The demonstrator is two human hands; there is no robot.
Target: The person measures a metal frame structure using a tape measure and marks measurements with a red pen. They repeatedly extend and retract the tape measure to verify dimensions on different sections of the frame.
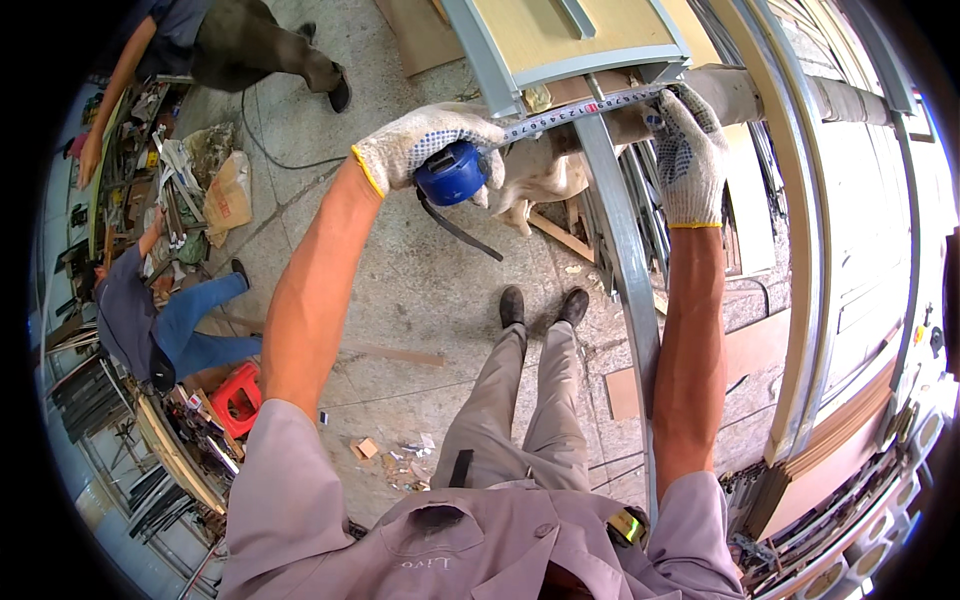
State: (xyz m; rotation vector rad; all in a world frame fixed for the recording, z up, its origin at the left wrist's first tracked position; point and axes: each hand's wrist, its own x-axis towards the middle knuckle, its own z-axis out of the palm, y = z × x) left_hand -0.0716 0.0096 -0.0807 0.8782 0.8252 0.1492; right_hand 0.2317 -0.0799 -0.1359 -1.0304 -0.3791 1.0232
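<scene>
The left hand (425, 143), in a knitted white glove with blue grip dots and a yellow cuff, is closed around the round blue case of a tape measure (452, 172); a black strap (458, 228) hangs from the case. The tape blade (575, 108), pale with printed marks, runs from the case to the right hand (690, 155); that hand wears the same kind of glove, and its fingertips pinch the blade end against the far side of a grey metal strip (620, 240). The blade lies straight across the strip, close to its upper end; the strip is long, narrow and smooth, and it runs down between the two forearms toward the person's shirt.

Above the blade stands a flat tan panel in a grey metal frame (560, 40); a second curved metal frame (810, 250) rises at the right. Below the hands lies a rough concrete floor (400, 270), with wood offcuts (400, 355) and small scraps scattered on it; the person's own shoes (545, 305) stand just left of the strip. At the left, a seated person in blue trousers (170, 330) works beside a red plastic stool (238, 398); another person (240, 50) bends at the top left; stacked metal lengths (90, 390) line the left edge.
</scene>
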